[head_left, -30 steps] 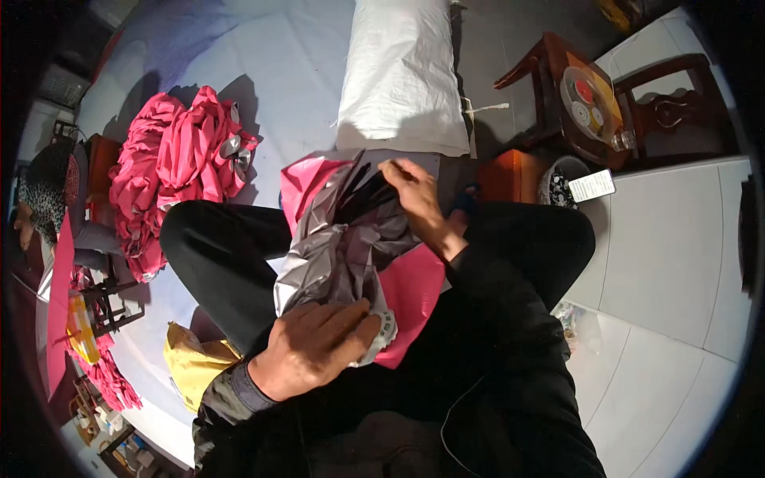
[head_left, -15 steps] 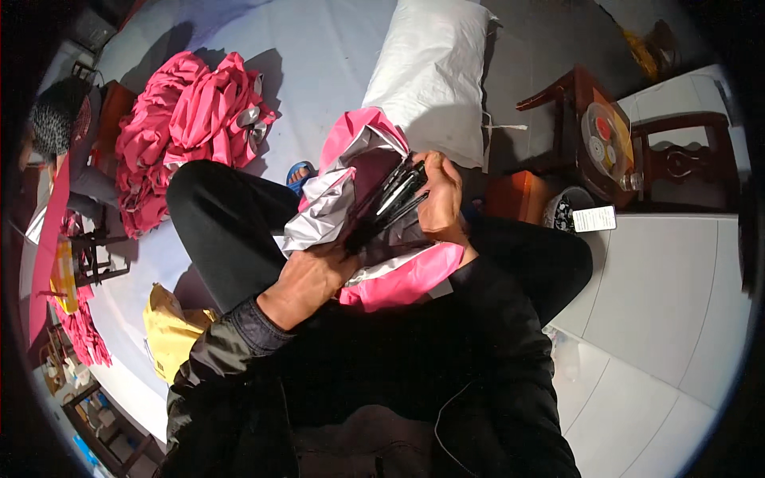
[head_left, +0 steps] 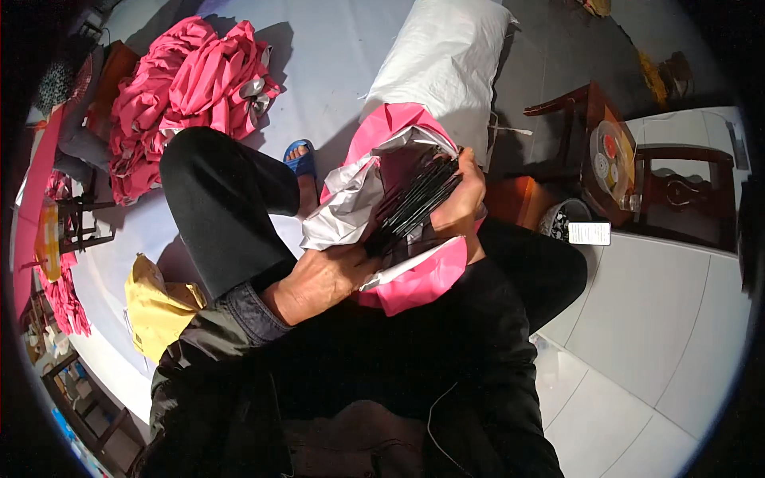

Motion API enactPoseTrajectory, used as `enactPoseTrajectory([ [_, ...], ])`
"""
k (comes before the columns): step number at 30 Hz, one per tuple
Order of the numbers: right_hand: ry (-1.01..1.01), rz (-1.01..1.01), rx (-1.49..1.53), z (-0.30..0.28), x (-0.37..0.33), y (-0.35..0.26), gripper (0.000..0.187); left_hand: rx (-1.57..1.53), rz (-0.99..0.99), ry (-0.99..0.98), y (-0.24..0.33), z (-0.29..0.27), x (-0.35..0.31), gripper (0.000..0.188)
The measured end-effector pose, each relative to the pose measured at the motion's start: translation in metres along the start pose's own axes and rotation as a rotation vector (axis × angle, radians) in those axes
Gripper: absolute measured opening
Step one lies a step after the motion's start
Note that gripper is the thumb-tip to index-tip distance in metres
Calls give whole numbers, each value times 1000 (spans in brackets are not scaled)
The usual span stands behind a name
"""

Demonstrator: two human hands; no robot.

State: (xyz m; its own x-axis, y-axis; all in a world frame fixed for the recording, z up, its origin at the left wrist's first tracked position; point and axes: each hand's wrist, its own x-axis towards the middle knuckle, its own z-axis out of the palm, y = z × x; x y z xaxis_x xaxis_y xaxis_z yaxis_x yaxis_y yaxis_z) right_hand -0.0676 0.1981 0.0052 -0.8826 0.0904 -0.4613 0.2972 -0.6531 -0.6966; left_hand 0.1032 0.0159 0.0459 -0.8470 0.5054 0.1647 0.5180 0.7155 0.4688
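Above my lap lies a piece of pink fabric with a silver inner face, gathered open like a bag. A bundle of thin black rods, much like umbrella ribs, slants up to the right inside it. At the upper end, my right hand is closed round the bundle, its thumb near the rod tips. My left hand is closed at the lower end, where the rods meet the fabric; its fingertips are partly hidden by the cloth.
A heap of pink fabric lies at far left, a yellow bag near left. Ahead lies a stuffed white sack. On the right are a wooden stool, an orange box, a patterned bin and a white card.
The black rods now lie more evenly side by side, and more of them show. Both hands and the fabric have shifted slightly right in the picture as the view moved.
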Motion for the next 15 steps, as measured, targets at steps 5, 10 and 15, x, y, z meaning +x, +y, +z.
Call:
enactPoseTrajectory([
  [5,-31,0,-41,0,-4,-11,29,-5,47,70,5,-13,1,38],
  [10,-71,28,-90,-20,18,2,30,15,81,59,10,-13,0,38],
  [15,11,195,67,-21,17,8,28,37,64,19,13,-13,-3,40],
])
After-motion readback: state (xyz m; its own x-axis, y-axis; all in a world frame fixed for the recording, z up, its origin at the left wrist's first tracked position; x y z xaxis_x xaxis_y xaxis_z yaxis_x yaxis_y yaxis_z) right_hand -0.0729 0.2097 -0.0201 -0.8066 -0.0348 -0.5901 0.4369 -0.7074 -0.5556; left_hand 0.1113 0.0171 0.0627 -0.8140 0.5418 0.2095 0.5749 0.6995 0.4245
